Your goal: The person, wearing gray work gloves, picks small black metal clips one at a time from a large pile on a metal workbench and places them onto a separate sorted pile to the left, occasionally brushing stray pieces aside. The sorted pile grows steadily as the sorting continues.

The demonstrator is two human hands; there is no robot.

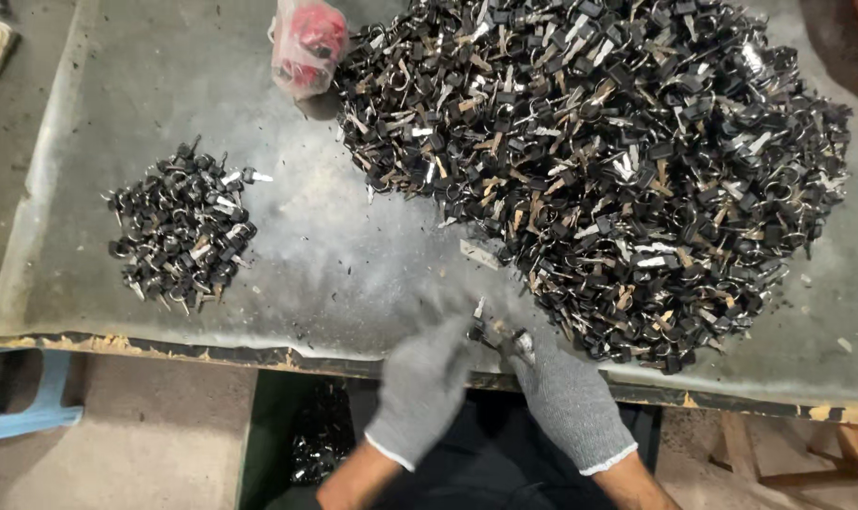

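**Keys worked between two gloved hands at the desk edge**

A small bunch of keys is pinched between the left hand and the right hand, both grips closed on it, just beside the large pile of keys. A smaller pile lies well apart from that pile on the grey desk. A red bag touches the large pile's far edge.
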